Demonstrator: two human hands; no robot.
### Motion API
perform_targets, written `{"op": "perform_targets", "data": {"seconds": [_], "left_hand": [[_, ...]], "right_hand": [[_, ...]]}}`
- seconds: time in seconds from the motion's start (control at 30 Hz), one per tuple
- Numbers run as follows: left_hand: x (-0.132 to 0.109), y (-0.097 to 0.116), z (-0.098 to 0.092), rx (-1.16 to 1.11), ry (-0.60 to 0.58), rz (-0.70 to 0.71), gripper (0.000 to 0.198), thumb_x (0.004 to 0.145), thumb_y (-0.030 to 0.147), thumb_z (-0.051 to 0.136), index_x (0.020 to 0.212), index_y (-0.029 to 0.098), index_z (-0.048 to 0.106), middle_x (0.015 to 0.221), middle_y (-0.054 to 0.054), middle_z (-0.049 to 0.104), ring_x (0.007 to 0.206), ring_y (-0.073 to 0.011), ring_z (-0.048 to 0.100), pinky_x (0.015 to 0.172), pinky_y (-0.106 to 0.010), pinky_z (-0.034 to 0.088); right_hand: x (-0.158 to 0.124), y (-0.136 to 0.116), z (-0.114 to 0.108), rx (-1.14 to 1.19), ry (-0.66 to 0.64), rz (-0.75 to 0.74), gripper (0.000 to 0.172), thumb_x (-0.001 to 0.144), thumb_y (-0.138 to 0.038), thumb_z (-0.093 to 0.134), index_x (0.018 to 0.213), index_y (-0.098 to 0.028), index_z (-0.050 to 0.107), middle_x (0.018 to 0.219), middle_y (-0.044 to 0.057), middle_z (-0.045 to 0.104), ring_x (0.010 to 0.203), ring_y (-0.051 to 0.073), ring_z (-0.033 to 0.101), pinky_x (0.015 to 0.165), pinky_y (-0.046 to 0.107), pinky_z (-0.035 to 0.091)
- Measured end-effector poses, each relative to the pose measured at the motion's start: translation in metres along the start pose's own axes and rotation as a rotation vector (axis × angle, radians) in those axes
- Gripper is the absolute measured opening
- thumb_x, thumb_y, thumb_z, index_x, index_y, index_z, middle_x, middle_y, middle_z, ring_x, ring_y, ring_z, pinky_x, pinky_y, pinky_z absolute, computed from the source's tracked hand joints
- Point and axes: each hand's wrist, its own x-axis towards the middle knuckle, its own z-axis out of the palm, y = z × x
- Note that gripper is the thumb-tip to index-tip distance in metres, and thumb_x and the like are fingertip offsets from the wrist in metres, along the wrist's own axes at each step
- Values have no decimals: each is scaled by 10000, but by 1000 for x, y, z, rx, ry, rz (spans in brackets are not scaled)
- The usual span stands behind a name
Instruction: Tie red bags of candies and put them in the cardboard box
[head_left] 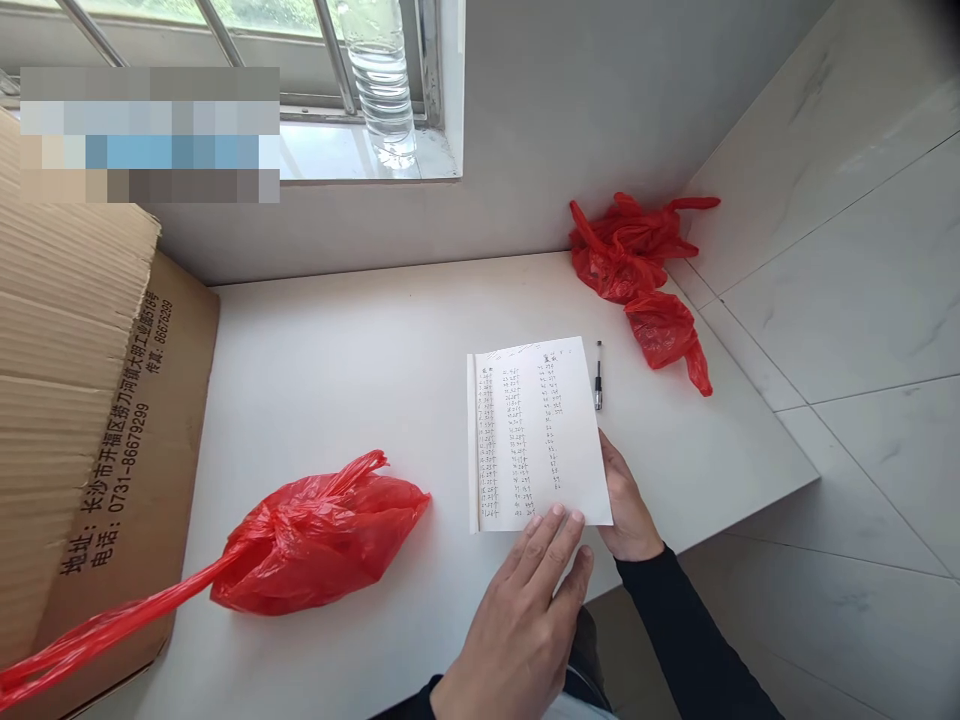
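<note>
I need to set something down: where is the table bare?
Bare table: between box, grey wall, notebook and near red bag; also between right hand, far red bags and tiled wall. Crowded: the far right corner, and around left hand.

On your left, a big brown box (pixel 97 400) is sitting near a red bag (pixel 319 545). A clear bottle (pixel 384 95) is standing by the window (pixel 262 14); more red bags (pixel 619 255) are lying by the wall (pixel 525 130).
</note>
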Motion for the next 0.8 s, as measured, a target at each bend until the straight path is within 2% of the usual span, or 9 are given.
{"op": "perform_targets", "data": {"seconds": [0.2, 0.5, 0.63, 0.8], "left_hand": [[1, 3, -2, -19, -15, -15, 560, 814, -69, 511, 1359, 26, 597, 1574, -236, 481, 1520, -384, 329, 1151, -539, 487], [2, 3, -2, -29, -17, 3, 516, 839, -60, 521, 1341, 26, 607, 1541, -233, 524, 1501, -381, 366, 1153, -540, 484], [1, 3, -2, -20, -14, 1, 526, 840, -52, 536, 1357, 28, 596, 1554, -242, 504, 1511, -393, 337, 1152, -555, 481], [2, 4, -1, -25, -36, -6, 531, 842, -53, 518, 1361, 27, 593, 1548, -240, 512, 1505, -392, 347, 1151, -555, 480]], "right_hand": [[-1, 0, 0, 5, -2, 6, 320, 934, -450, 673, 1225, -317, 655, 1206, 29, 769, 1139, 298, 695, 963, 442, 543], [-3, -2, 1, 5, 12, 14, 320, 905, -478, 705, 1186, -328, 680, 1190, 26, 775, 1117, 303, 699, 948, 450, 546], [-2, -2, 1, 10, 22, 15, 335, 885, -513, 722, 1166, -332, 694, 1194, 23, 773, 1131, 310, 690, 943, 453, 548], [-2, -3, 3, 25, 7, 29, 364, 899, -501, 711, 1216, -325, 673, 1230, 33, 757, 1160, 318, 676, 955, 468, 546]]}}
